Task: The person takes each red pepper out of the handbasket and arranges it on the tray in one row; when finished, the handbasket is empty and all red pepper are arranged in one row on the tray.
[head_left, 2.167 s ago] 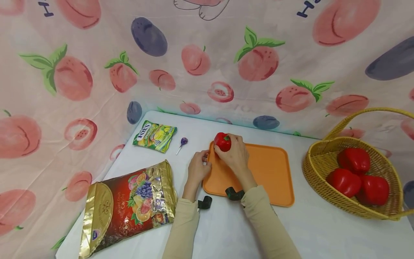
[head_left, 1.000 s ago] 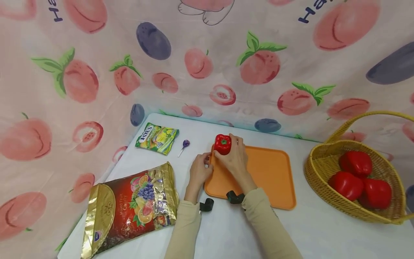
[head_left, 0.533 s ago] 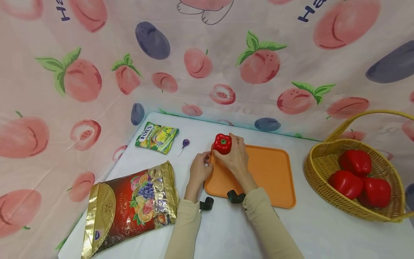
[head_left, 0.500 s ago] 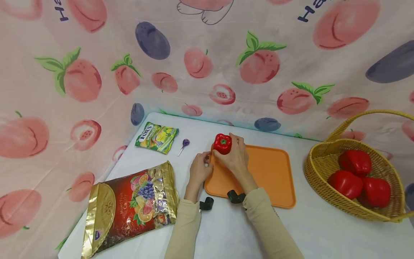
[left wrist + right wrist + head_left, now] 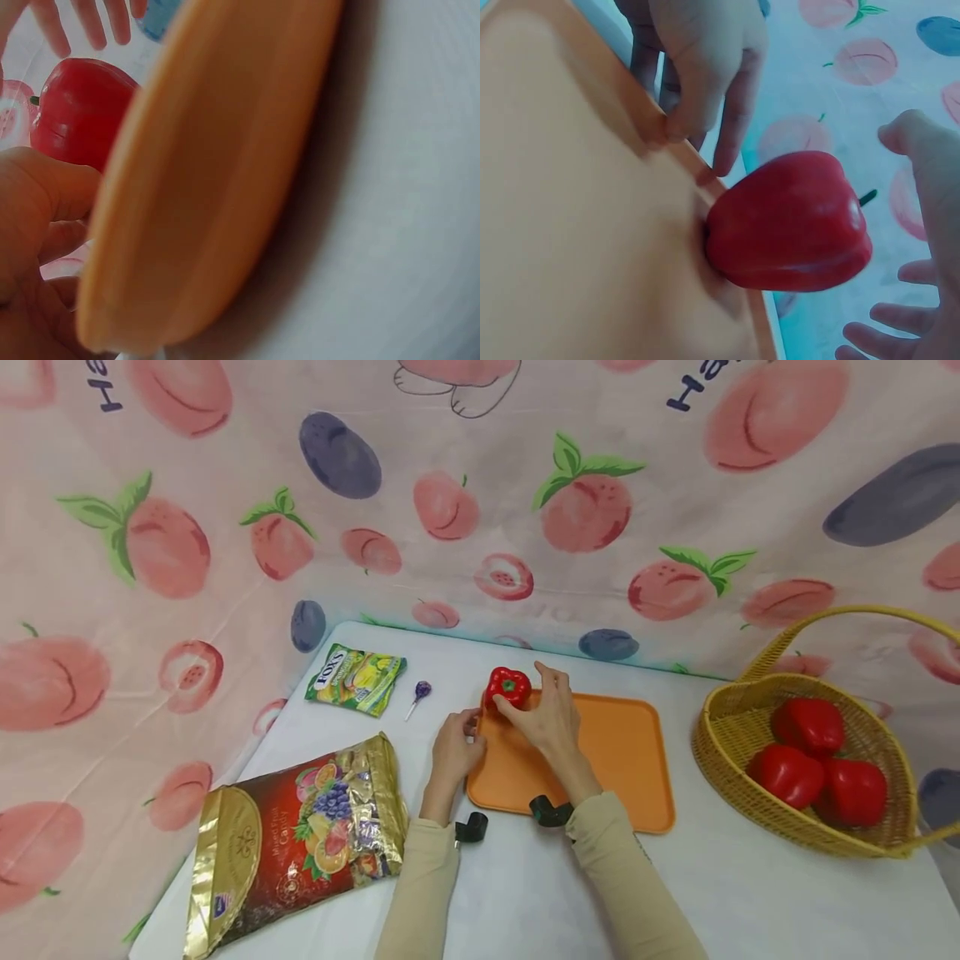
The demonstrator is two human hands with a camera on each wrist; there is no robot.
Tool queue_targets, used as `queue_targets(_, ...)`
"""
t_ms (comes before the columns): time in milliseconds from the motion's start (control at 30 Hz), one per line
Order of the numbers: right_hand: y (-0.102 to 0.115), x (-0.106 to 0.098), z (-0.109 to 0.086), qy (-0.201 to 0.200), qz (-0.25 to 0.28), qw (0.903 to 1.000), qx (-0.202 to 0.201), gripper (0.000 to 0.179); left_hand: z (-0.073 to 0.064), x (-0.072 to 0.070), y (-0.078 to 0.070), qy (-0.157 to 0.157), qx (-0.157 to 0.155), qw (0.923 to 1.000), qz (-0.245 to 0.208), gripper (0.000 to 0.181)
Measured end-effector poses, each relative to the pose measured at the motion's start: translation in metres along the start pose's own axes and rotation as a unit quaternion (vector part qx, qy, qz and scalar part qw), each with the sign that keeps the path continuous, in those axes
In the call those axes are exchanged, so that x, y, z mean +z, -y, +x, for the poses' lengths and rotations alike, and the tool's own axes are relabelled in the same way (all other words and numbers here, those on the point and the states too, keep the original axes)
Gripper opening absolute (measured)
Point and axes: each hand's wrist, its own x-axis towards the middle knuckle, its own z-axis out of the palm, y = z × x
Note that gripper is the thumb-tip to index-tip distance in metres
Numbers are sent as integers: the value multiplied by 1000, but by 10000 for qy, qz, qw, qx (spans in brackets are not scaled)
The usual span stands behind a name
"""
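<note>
A red bell pepper [image 5: 507,689] stands stem up in the far left corner of an orange tray [image 5: 615,752]. My right hand [image 5: 553,718] is just to its right; in the right wrist view the pepper [image 5: 787,225] stands apart from that hand's spread thumb and fingers. At the tray's left side, my left hand [image 5: 453,752] pinches the rim, thumb inside and fingers outside, as the right wrist view shows. The left wrist view has the tray's edge [image 5: 202,172] across its middle, partly covering the pepper [image 5: 82,112].
A yellow wicker basket [image 5: 708,747] with three red bell peppers stands to the right. On the left lie a large mixed fruit candy bag [image 5: 296,843], a green Fox's candy bag [image 5: 356,679] and a purple lollipop [image 5: 422,690]. Patterned cloth rises behind the table.
The right hand has turned the pepper stem up and let go of it, its fingers now spread to the right. The left hand stays at the tray's rim.
</note>
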Motion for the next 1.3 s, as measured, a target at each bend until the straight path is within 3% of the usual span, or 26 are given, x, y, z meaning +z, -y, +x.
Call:
queue_targets(600,-18,-30,-1,-139,-13,9990,423,75,0,-1,1,13,-14,10000,-57,44)
queue_targets(967,-39,-52,1,-441,-150,9975,524,73,2,0,-2,35,23,9999,-115,43)
queue_targets(1300,-64,-76,0,-482,-180,9965,654,72,1,0,0,28,19,10000,-91,43)
